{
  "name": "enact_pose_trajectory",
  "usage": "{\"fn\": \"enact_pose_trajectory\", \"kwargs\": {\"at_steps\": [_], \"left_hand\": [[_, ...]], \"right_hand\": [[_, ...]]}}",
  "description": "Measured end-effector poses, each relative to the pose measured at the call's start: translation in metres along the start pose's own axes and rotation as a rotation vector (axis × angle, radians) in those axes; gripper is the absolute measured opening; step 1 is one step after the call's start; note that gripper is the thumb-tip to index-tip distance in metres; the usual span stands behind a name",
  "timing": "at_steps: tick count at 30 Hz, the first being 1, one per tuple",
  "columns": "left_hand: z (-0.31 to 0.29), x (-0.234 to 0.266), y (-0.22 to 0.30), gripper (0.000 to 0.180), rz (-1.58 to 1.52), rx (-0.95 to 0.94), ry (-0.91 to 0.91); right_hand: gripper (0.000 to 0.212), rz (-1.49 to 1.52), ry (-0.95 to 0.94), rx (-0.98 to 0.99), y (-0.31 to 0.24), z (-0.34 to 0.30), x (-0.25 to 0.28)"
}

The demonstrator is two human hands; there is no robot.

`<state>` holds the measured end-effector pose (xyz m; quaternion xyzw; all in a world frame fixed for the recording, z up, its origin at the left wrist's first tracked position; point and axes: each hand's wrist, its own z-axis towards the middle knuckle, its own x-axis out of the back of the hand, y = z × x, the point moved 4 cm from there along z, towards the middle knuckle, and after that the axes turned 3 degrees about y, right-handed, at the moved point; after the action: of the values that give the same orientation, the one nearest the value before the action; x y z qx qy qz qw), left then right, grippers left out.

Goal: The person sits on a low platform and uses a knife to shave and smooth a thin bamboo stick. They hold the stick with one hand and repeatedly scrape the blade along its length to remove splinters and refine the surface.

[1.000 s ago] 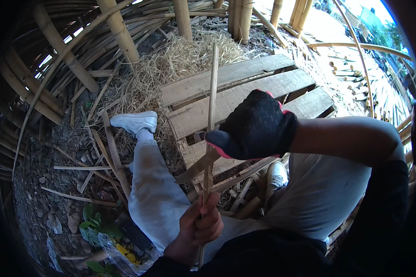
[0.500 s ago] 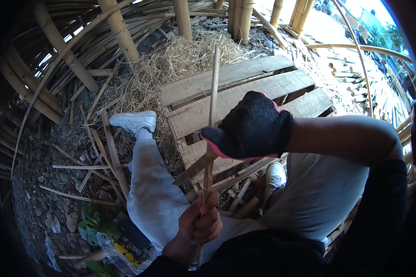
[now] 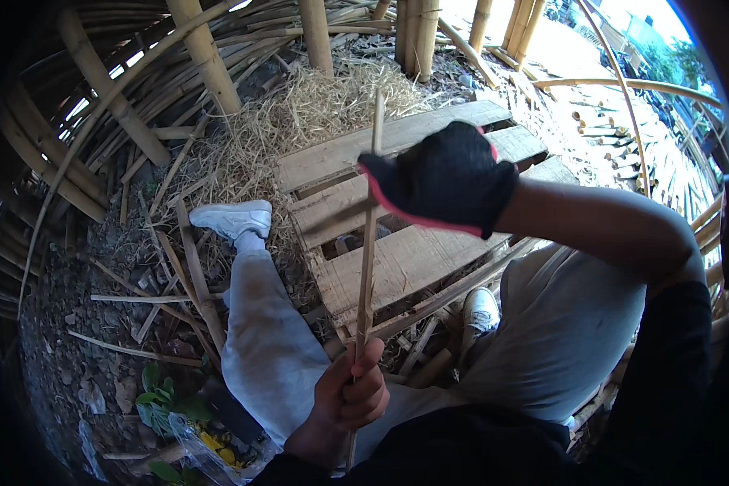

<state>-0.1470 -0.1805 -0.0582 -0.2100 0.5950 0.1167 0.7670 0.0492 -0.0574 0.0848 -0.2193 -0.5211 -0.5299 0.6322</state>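
Note:
My bare left hand (image 3: 351, 397) is wrapped round the lower part of a long, thin bamboo strip (image 3: 368, 267), which stands nearly upright in front of me. My right hand (image 3: 449, 180), in a black glove with pink edging, is closed at the strip's upper half. It grips a knife, whose blade (image 3: 340, 217) juts out to the left across the strip, smeared by motion. The glove hides the handle. The right thumb lies against the strip.
A slatted wooden pallet (image 3: 389, 271) lies beyond my hands, with a heap of pale shavings (image 3: 300, 113) behind it. Bamboo posts (image 3: 206, 57) rise at the back. Loose split pieces (image 3: 198, 275) and a clear plastic bag (image 3: 211, 445) lie at left, my outstretched legs around the pallet's near side.
My right hand has slid up the strip, away from my left hand, taking the knife with it. The left hand keeps its grip in the same place.

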Motion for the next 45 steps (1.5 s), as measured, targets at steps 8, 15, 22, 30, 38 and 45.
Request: {"fn": "enact_pose_trajectory", "kwargs": {"at_steps": [8, 15, 22, 30, 38, 45], "left_hand": [[-0.003, -0.005, 0.013, 0.026, -0.075, -0.053, -0.066], [-0.002, -0.002, 0.004, 0.027, -0.066, -0.005, -0.033], [-0.004, -0.007, 0.008, 0.027, -0.068, -0.01, -0.052], [-0.005, -0.01, 0.004, 0.026, -0.025, 0.002, -0.075], [-0.003, -0.011, -0.002, 0.028, 0.003, 0.025, -0.089], [-0.003, -0.001, 0.001, 0.029, -0.023, 0.038, -0.075]], "right_hand": [[0.044, 0.215, -0.094, -0.148, 0.025, -0.002, -0.014], [0.061, 0.339, -0.214, -0.495, 0.05, 0.015, -0.017], [0.066, 0.278, -0.194, -0.265, 0.022, 0.003, -0.008], [0.07, 0.099, -0.193, 0.077, -0.005, -0.005, 0.006], [0.041, 0.149, 0.15, 0.306, -0.009, -0.005, 0.012], [0.066, 0.25, -0.082, 0.017, -0.018, -0.015, 0.008]]}}
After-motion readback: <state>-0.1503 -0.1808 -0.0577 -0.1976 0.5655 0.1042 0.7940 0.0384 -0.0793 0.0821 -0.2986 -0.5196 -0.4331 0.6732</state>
